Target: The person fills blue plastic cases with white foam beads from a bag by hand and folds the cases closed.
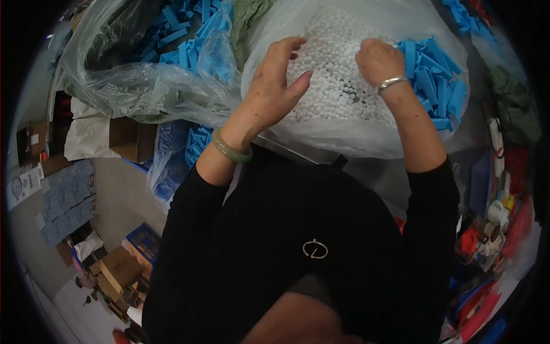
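Many small white pieces (326, 74) lie heaped on a clear plastic bag (344, 140) in front of me. My left hand (278, 86), with a green bangle at its wrist, is over the left edge of the heap, its fingers apart and nothing in them. Over the right part of the heap is my right hand (381, 63), closed, with a silver bangle; what its fingers hold, if anything, is hidden. Blue folded pieces (438, 83) are piled just right of that hand, on the same plastic.
A large clear bag (154, 86) at the upper left holds more blue pieces (175, 28). Below it are an open cardboard box (133, 139) and a blue bag (166, 155). A blue crate (143, 241) and cartons (120, 266) stand lower left. Mixed items, including a white mug (497, 212), crowd the right.
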Demonstrator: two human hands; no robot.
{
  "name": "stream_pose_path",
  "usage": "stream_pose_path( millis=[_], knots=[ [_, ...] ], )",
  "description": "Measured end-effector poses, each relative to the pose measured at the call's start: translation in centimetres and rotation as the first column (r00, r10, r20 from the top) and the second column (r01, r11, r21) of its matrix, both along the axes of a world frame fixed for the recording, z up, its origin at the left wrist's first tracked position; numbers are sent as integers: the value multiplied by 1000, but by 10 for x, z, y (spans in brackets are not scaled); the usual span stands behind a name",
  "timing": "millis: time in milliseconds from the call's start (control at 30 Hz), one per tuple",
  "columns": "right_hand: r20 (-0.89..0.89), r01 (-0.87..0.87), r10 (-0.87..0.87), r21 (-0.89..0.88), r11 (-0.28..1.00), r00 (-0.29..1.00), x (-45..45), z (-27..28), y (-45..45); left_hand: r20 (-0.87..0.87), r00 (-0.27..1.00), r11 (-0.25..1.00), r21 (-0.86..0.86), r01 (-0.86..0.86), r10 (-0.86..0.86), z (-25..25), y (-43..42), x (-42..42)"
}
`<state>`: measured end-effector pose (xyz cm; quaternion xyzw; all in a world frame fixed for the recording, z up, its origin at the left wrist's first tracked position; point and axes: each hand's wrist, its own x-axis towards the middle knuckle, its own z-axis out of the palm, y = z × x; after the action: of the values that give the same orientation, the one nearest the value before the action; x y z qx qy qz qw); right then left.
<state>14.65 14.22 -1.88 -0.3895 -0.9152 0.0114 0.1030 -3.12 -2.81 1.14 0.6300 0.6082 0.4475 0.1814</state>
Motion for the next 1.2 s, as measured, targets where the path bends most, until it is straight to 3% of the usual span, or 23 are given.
stream_pose_path(
  millis=[67,133,167,233,267,333,367,433,467,533,567,633,667,733,767,833,900,967,1033,1067,1100,1133,1200],
  knots=[
    [94,66,-57,-88,994,994,-21,-24,4,3,1000,1000,-8,-7,7,0,0,-2],
    [-94,10,-29,-196,980,995,-42,-35,0,24,1000,999,-40,-3,4,1,2,-2],
    [-95,8,-28,-199,980,995,-43,-36,3,23,1000,999,-42,-5,6,-1,3,-2],
    [-451,-253,48,-405,878,891,-48,-18,9,29,1000,998,-54,10,-8,-5,10,-2],
    [-451,-255,51,-404,878,891,-45,-7,11,30,1000,999,-52,7,-6,-6,13,-2],
    [-572,-481,32,-658,579,820,-27,24,4,4,1000,999,-38,4,-4,-8,19,2],
    [-571,-481,31,-659,579,820,-18,38,2,5,1000,999,-38,4,-4,-10,23,4],
    [-580,-571,90,-741,352,809,-1,58,-3,-75,995,988,137,68,-58,-13,33,9],
    [-579,-569,89,-741,357,810,3,61,-7,-74,995,988,140,71,-61,-11,35,13],
    [-589,-542,27,-723,429,807,12,65,-13,116,978,974,-123,188,-174,-6,39,19],
    [-589,-538,23,-722,434,808,15,66,-18,116,977,973,-121,195,-181,-6,39,22],
    [-536,-334,24,-489,806,844,18,65,-31,189,968,970,-147,192,-163,-9,38,29],
    [-534,-319,10,-490,811,845,19,67,-41,191,965,967,-146,207,-178,-13,37,32],
    [-620,-287,27,-323,902,784,16,73,-62,309,930,972,-61,228,-199,-21,36,39],
    [-622,-275,-32,-391,878,783,15,75,-68,310,927,969,-59,240,-210,-20,34,42],
    [-662,-297,-89,-447,844,744,17,66,-64,533,828,958,-102,267,-174,-14,30,44],
    [-700,-335,-144,-499,799,700,16,61,-58,515,835,959,-81,273,-195,-9,30,41],
    [-818,-499,-287,-541,677,498,16,60,-51,496,842,960,-57,275,-212,-2,31,37],
    [-781,-417,-284,-557,718,556,23,60,-42,168,959,972,87,218,-230,6,35,30],
    [-736,-326,-290,-569,755,612,27,59,-39,165,959,972,87,217,-229,2,40,25],
    [-735,-331,-288,-570,752,613,29,54,-39,-125,976,971,139,193,-176,-6,46,18],
    [-761,-297,-252,-502,812,598,30,47,-40,-402,911,963,198,182,-90,-13,50,13],
    [-791,-253,-215,-420,872,573,30,41,-40,-351,933,972,182,151,-79,-20,54,9]
  ],
)
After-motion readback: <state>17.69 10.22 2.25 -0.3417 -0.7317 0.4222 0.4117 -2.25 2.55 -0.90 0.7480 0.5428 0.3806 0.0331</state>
